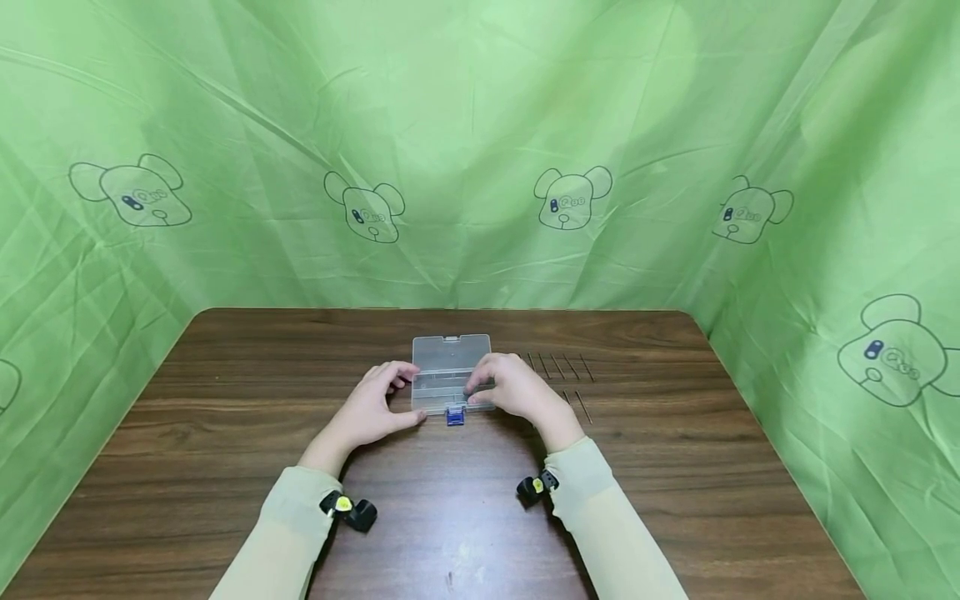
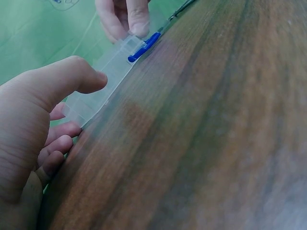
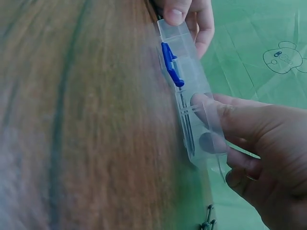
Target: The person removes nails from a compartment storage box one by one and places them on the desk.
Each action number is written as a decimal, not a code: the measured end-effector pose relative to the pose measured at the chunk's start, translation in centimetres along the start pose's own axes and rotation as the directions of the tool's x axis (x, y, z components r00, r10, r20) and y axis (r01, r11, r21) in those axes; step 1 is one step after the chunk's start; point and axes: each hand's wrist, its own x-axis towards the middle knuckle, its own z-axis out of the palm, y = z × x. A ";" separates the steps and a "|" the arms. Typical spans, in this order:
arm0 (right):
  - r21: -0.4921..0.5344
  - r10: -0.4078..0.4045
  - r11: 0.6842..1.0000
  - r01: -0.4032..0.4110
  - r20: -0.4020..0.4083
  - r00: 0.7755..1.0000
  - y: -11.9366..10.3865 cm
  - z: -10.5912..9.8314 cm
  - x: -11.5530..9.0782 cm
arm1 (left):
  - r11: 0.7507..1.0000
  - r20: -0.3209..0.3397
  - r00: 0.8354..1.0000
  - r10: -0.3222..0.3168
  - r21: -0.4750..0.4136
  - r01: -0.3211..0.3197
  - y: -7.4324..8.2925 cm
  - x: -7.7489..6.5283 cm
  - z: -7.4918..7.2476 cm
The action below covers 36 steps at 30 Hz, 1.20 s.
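Note:
A clear plastic compartment box (image 1: 438,393) lies on the table, its lid (image 1: 451,353) raised at the back and a blue latch (image 1: 455,417) at the front. My left hand (image 1: 372,407) holds the left end of the box, thumb at the front corner and fingers round the side. Over the right half is my right hand (image 1: 517,388), its bent fingertips dipping inside, seen through the clear wall in the right wrist view. Thumb and finger stand apart there, with nothing plainly visible between them. Thin metal rods, like nails (image 3: 187,123), lie in the front compartment.
Several more thin dark nails (image 1: 558,367) lie on the wooden table (image 1: 450,517) to the right of the box, partly behind my right hand. A green printed curtain (image 1: 465,250) surrounds the table at the back and sides. Each wrist bears a small black camera (image 1: 362,515).

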 end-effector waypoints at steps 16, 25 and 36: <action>-0.170 0.017 0.985 -0.014 0.013 1.000 -0.6 0.6 0.1 | 1.000 -0.001 1.000 0.008 0.014 -0.008 -0.1 0.0 0.0; -0.175 0.007 0.985 -0.004 0.016 1.000 -0.5 0.6 0.0 | 1.000 0.008 1.000 -0.005 0.013 0.005 0.1 0.0 0.0; -0.174 -0.039 0.983 0.051 0.072 0.997 -0.4 0.4 0.0 | 1.000 0.005 1.000 -0.008 0.007 0.008 -0.1 0.1 0.1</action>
